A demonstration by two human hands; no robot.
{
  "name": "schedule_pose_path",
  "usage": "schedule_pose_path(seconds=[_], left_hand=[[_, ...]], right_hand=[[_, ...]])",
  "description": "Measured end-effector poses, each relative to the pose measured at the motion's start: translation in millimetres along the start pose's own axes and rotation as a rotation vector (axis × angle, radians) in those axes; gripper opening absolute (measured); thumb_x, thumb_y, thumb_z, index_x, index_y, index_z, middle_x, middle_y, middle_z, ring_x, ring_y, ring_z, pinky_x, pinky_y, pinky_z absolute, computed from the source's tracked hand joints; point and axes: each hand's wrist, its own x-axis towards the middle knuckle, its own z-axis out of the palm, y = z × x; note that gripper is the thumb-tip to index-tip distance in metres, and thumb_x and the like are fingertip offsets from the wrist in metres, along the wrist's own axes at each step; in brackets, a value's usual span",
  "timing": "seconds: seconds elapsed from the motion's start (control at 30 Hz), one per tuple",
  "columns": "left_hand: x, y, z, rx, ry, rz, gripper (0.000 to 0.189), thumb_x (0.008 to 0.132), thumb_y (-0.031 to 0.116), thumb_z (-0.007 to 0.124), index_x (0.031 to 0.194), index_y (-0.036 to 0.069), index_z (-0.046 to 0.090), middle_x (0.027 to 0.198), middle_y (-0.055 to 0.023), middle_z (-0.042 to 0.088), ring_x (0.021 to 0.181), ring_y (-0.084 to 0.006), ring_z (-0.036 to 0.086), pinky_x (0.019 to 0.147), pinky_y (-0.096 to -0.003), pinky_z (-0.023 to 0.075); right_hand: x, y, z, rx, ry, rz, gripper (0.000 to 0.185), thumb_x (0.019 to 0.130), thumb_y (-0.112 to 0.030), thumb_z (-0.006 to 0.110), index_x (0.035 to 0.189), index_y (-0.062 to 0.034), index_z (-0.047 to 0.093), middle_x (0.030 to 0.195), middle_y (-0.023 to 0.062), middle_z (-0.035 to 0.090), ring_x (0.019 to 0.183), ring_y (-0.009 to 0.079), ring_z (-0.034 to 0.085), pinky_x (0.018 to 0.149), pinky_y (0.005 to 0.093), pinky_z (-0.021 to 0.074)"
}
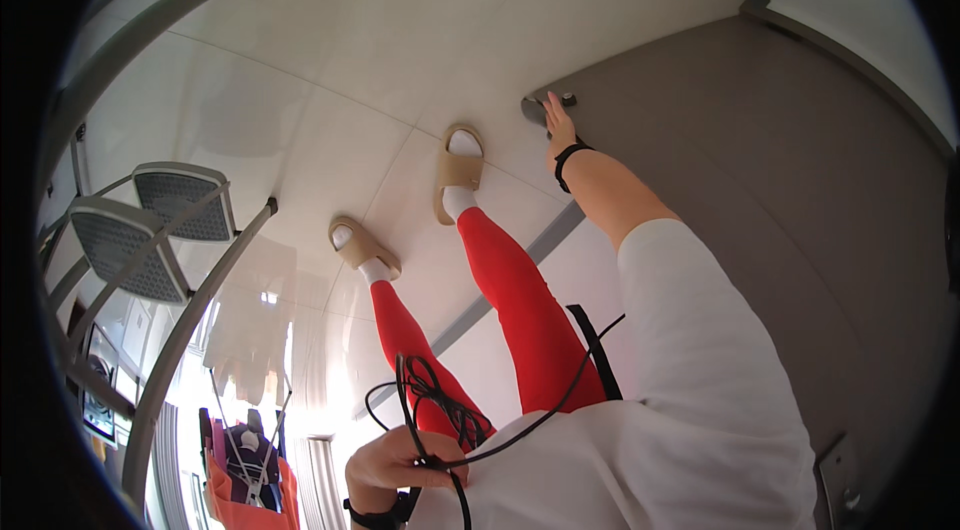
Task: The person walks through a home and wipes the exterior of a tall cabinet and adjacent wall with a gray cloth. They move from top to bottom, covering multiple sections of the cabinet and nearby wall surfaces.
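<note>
At the lower middle, my left hand [409, 457] is closed around a bundled black cable [439, 404] in front of my white shirt. The cable hangs in loops over my red trouser leg, and one strand runs to the right. My right hand [559, 126] reaches forward with fingers stretched, at the edge of a grey-brown door [712, 177], beside a dark rounded fitting [534, 110]. Whether the palm touches the door or the fitting cannot be told. Each wrist bears a black band. Beige slides [460, 171] with white socks are on my feet.
A folding step ladder [202, 297] with grey treads stands at the left on glossy floor tiles [300, 125]. Behind it, clothes [247, 455] hang on a rack near bright curtains. A grey threshold strip [461, 324] crosses the floor under my legs. A metal lock plate [838, 474] sits at the lower right.
</note>
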Motion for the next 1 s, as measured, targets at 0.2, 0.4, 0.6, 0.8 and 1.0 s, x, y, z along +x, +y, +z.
schedule_pose_path(seconds=[0.2,0.4,0.6,0.8,1.0], left_hand=[[17.8,-13.2,-25.5,-0.072,0.033,0.016,0.017,0.093,0.011,0.065,0.099,-0.005,0.065,0.087,-0.0107,0.067,0.076,-0.0195,0.061,0.068,-0.0290,0.0453],[23.2,-7.9,-22.0,-0.084,0.036,0.060,0.016,0.093,0.011,0.065,0.099,-0.005,0.066,0.087,-0.0103,0.067,0.075,-0.0198,0.061,0.068,-0.0290,0.0450],[20.0,3.0,-8.5,-0.059,-0.011,0.102,0.017,0.094,0.011,0.064,0.101,-0.004,0.067,0.091,-0.0113,0.068,0.079,-0.0211,0.064,0.070,-0.0290,0.0465],[20.9,1.4,-14.4,-0.076,-0.055,0.092,0.016,0.093,0.010,0.064,0.102,-0.004,0.067,0.092,-0.0114,0.068,0.081,-0.0224,0.064,0.073,-0.0296,0.0472],[21.7,-1.2,-25.1,-0.107,-0.033,0.110,0.017,0.093,0.010,0.065,0.102,-0.003,0.067,0.093,-0.0110,0.068,0.081,-0.0224,0.063,0.074,-0.0302,0.0467]], right_hand=[[57.5,9.6,-6.9,0.111,0.034,0.066,0.065,0.103,-0.050,0.029,0.158,-0.0239,0.005,0.165,0.0007,0.004,0.150,0.0335,-0.001,0.120,0.0611,-0.0007],[41.1,22.3,13.8,0.710,0.256,-0.023,0.061,0.098,-0.038,0.045,0.151,-0.0097,0.035,0.159,0.0143,0.022,0.147,0.0403,0.010,0.116,0.0603,0.0081],[-60.7,40.2,70.2,1.264,0.333,-0.258,0.050,0.087,-0.021,0.051,0.131,0.0016,0.057,0.143,0.0219,0.045,0.131,0.0389,0.038,0.103,0.0567,0.0256],[-66.4,89.0,85.3,1.318,-0.075,-0.495,0.048,0.089,-0.015,0.048,0.135,-0.0047,0.056,0.147,0.0259,0.041,0.132,0.0437,0.039,0.101,0.0589,0.0283],[16.2,56.8,60.4,0.963,0.140,-0.436,0.032,0.091,-0.006,0.050,0.119,-0.0060,0.066,0.150,0.0121,0.036,0.132,0.0345,0.034,0.104,0.0542,0.0287]])
